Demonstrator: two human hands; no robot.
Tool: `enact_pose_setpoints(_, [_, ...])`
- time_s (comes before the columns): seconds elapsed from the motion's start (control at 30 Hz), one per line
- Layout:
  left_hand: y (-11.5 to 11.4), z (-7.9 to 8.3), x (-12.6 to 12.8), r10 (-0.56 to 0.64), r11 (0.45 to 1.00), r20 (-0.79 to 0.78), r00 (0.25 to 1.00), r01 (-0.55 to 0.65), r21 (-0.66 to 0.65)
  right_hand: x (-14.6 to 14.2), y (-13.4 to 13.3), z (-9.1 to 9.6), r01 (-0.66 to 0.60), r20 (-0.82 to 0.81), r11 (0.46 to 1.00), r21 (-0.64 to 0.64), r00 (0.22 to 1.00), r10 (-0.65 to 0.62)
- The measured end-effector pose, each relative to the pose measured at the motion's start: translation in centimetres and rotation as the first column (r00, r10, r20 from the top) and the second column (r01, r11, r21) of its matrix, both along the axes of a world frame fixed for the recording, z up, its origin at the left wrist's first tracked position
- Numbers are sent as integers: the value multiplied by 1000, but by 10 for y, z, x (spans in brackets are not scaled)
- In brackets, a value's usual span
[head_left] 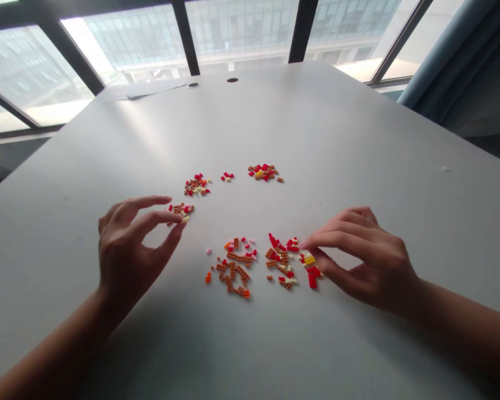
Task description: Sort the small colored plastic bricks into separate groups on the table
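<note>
Between the thumb and a finger of my left hand (135, 244) is a small pale yellow brick (185, 219), held beside a little pile of brown, red and pink bricks (181, 209). My right hand (364, 255) hovers at the right edge of a pile of red, brown and cream bricks (280, 256). Its thumb and forefinger are bent close together near a yellow brick (308, 259) and a red brick (313, 278); whether anything is between the fingertips is hidden.
Left of that pile lies one of mostly brown bricks (233, 272) with orange and pink bits. Farther back are two more piles, a left one (197, 185) and a right one (264, 172), with a few red bricks (227, 176) between. All rest on a white table (250, 122).
</note>
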State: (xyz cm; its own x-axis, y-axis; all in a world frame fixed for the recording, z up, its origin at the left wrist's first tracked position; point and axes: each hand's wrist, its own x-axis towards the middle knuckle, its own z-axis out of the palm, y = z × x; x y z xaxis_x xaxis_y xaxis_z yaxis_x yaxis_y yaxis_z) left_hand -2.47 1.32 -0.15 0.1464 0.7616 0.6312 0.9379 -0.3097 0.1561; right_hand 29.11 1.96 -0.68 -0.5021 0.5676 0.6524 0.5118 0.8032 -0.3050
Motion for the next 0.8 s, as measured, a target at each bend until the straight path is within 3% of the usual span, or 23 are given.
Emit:
enact_pose_setpoints(0.1, [10, -11, -15, 90, 996, -9, 996, -90, -25, 2, 4, -10, -130, 72, 986, -103, 988, 137])
enact_pose_setpoints(0.37, [13, -19, -24, 173, 983, 39, 984, -171, -62, 2, 0, -16, -244, 66, 953, -179, 964, 259])
enact_pose_setpoints(0.6, [14, -18, -24, 210, 976, 53, 976, -206, -68, -2, -1, -12, -229, 149, 967, -110, 958, 244])
enact_pose_setpoints(0.8, [11, -16, -16, 134, 991, 30, 991, -133, -25, -5, -5, -12, -194, 155, 978, -78, 967, 204])
